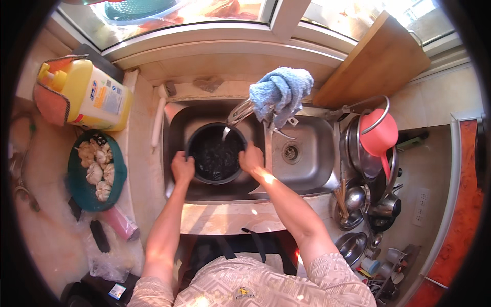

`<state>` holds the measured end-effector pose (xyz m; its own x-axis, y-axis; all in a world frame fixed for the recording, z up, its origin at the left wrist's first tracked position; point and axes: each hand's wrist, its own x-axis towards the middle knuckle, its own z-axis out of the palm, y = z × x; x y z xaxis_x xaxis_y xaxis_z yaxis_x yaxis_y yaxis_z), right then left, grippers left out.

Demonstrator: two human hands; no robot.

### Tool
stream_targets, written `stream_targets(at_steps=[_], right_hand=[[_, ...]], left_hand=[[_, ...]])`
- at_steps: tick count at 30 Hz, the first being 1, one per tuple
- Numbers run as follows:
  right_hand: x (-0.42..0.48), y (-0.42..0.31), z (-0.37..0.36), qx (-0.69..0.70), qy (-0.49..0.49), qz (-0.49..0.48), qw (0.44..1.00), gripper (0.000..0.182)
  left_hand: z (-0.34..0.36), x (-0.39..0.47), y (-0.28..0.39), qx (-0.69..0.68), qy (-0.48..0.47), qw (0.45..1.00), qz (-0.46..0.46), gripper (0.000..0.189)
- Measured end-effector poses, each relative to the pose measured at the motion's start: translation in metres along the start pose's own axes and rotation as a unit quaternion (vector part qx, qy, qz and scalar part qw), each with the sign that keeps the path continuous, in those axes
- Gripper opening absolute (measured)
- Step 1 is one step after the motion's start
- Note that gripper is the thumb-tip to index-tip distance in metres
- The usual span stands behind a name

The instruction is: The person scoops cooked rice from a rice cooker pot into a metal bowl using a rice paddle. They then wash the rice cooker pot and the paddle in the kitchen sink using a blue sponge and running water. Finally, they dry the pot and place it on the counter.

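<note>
A round dark pot (217,153) stands in the left basin of a steel double sink (264,188), with water in it. My left hand (183,167) grips the pot at its left side, and my right hand (251,156) holds its right side. Water runs into the pot from a metal faucet (241,112). Over the faucet's body hangs a bunched blue cloth (282,92). The right basin (307,153) shows its drain strainer (291,152).
At the left are a yellow detergent jug (101,96) and a green basket (122,172) of garlic bulbs. A wooden cutting board (378,61) leans behind the sink at right. Near it are a pink ladle (378,128), steel pans and a chopstick holder (349,220).
</note>
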<state>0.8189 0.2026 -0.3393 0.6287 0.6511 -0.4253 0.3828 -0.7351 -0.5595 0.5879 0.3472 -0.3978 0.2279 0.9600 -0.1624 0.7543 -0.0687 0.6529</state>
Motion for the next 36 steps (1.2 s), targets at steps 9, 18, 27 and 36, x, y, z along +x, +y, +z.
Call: stream_targets(at_steps=[9, 18, 27, 36], right_hand=[[-0.046, -0.048, -0.044, 0.028, 0.034, -0.062, 0.997, 0.035], [-0.065, -0.040, -0.038, 0.102, 0.136, -0.093, 0.981, 0.042], [-0.055, -0.034, -0.039, 0.150, 0.177, -0.047, 0.972, 0.056], [-0.062, -0.021, 0.002, 0.436, -0.036, 0.230, 0.869, 0.061]], left_hand=[[0.009, -0.011, 0.012, -0.114, 0.001, 0.993, 0.000, 0.033], [0.024, -0.013, 0.040, -0.153, 0.051, 0.987, 0.015, 0.028], [0.004, 0.009, 0.057, -0.137, -0.082, 0.987, 0.018, 0.043], [-0.061, 0.053, 0.120, 0.076, -0.136, 0.986, 0.055, 0.031]])
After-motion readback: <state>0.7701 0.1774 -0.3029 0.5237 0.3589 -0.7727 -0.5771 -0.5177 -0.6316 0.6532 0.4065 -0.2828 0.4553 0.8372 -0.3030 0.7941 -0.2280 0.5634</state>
